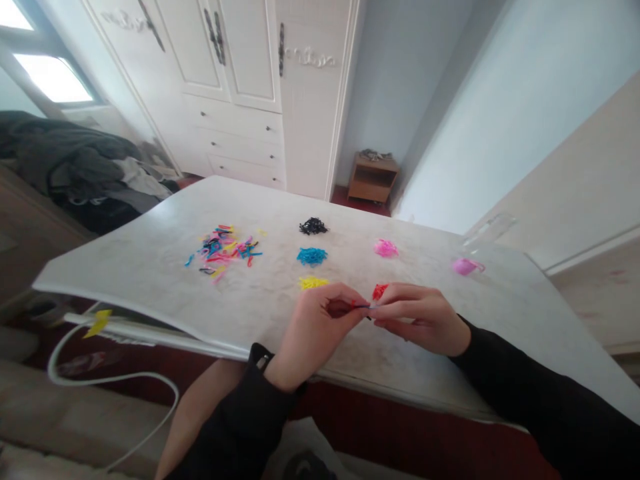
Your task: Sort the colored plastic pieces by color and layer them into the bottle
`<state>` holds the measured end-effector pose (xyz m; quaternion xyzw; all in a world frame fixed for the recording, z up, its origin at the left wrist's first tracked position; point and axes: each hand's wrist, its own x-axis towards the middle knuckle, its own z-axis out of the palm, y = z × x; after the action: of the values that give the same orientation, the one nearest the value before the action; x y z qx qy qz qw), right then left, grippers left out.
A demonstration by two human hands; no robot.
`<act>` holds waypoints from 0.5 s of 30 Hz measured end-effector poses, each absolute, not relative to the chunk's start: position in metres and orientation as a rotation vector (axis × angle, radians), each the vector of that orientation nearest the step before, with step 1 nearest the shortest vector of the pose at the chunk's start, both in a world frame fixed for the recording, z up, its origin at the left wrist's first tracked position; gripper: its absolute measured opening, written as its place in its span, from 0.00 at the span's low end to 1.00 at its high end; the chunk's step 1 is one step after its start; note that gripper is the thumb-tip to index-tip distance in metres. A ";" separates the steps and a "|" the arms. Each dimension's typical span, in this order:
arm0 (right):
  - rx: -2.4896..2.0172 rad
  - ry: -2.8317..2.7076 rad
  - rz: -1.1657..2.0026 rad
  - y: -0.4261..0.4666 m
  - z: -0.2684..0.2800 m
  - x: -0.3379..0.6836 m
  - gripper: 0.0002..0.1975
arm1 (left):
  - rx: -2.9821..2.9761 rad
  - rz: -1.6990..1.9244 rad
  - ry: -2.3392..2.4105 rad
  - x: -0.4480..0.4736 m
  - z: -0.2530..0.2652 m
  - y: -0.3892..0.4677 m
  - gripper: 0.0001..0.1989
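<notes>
My left hand (320, 327) is closed in a pinch above the near edge of the white table, with small rubber bands (361, 306) at its fingertips; red, blue and black bits show. My right hand (423, 320) meets it there, thumb and fingers pinched at the same bands. Which band each hand grips is too small to tell. Just behind the hands lie a yellow pile (313, 283) and a red pile (379, 291) of bands, both partly covered. Farther back sit a blue pile (312, 256), a black pile (313, 227) and a pink pile (386, 249).
A mixed heap of coloured bands (227, 250) spreads over the left of the table (165, 220). At the right stand a transparent container (493, 230) and a pink-purple item (465, 267). A white cable (115, 380) hangs at the left. A wardrobe (235, 87) stands behind.
</notes>
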<state>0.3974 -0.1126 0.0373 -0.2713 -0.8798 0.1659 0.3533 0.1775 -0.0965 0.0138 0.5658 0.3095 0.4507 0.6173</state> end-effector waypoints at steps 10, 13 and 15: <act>-0.805 -2.147 0.428 -0.109 0.042 0.402 0.07 | 1.241 1.070 0.717 0.175 0.012 -0.096 0.06; -1.050 -1.895 0.318 -0.092 0.034 0.422 0.04 | 1.219 1.070 0.715 0.173 0.012 -0.097 0.07; -1.253 -1.663 0.250 -0.076 0.028 0.438 0.03 | 1.208 1.058 0.706 0.172 0.011 -0.097 0.07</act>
<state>0.4380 -0.0757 0.0279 -0.5177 -0.6873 0.1033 0.4990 0.1723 -0.0967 0.0114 0.5293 0.3094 0.4639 0.6394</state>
